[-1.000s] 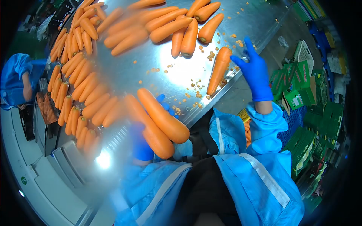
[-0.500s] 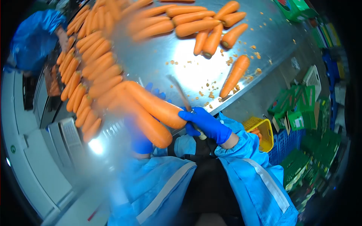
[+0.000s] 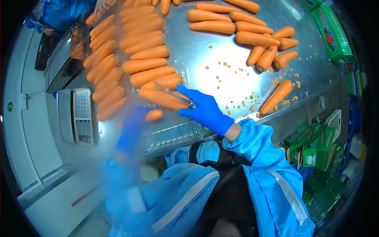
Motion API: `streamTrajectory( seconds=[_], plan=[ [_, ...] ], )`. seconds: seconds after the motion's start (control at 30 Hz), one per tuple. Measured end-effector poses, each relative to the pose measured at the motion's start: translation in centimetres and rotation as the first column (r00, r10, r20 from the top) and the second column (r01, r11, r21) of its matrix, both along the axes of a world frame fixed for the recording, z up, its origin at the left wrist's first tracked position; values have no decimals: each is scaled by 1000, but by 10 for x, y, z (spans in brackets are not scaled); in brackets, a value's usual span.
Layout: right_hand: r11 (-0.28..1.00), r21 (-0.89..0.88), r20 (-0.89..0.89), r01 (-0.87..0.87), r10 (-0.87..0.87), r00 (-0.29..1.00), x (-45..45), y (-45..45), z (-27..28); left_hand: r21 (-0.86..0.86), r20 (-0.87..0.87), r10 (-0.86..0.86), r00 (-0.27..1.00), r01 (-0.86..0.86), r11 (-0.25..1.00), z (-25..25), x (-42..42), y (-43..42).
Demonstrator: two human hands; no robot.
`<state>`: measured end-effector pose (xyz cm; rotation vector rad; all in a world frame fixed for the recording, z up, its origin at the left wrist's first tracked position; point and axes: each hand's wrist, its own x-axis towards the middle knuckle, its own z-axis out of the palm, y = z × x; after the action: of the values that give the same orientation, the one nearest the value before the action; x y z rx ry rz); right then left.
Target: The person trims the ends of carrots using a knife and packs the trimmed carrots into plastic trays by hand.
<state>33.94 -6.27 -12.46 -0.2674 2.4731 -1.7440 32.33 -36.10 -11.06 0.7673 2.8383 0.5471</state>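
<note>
Read a white numeral 2 on a round green sign (image 3: 10,106) fixed to the pale wall (image 3: 43,130) at far left. Note white lettering along the side of a green box (image 3: 334,37) at upper right; cannot make out the words. Find a white label (image 3: 310,159) on a green carton (image 3: 326,147) at lower right, too small to read. Likewise cannot read keypad (image 3: 82,106) markings on the scale (image 3: 84,94).

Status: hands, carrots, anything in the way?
Right hand holds knife, blade over carrots. Left hand blurred beside another carrot, grip unclear. Clear plastic tray nearby; no obstruction visible.
</note>
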Motion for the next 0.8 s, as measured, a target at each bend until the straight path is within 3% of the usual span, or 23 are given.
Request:
streamTrajectory(
  seconds=[0.2, 0.3, 0.4, 0.5, 0.57, 0.63, 0.7, 0.77, 0.8],
  plan=[
    [946, 230, -100, -227, 255, 962, -23, -45, -23, -14, 50, 46, 998, -46, 999, -31, 6, -17],
    [985, 18, 90, -170, 167, 982, -21, -40, -19, 50, -57, 24, 998, -22, 998, -38, 14, -25],
    [998, 43, 248, -35, 23, 968, -16, -24, -16, 108, -186, 118, 975, -99, 989, -30, 9, -18],
    [953, -257, 402, 163, -48, 914, -8, -13, -7, 63, -199, 68, 978, -56, 996, -23, -1, -14],
    [944, -264, 454, 195, -57, 889, -4, -11, 1, 89, -39, 78, 996, -74, 993, -38, -5, -17],
    [950, -248, 484, 187, -46, 874, -1, -9, 5, 81, 5, 73, 997, -73, 994, -42, -7, -18],
    [968, -208, 499, 144, -22, 866, 4, -6, 8, 39, -64, 50, 997, -47, 998, -38, -6, -17],
    [982, -152, 500, 113, -22, 866, 10, 4, 17, 47, 151, 215, 965, -224, 973, -18, -2, -16],
    [987, -123, 502, 104, -28, 865, 14, 11, 20, 53, 152, 244, 958, -255, 966, -17, 3, -22]
  ],
)
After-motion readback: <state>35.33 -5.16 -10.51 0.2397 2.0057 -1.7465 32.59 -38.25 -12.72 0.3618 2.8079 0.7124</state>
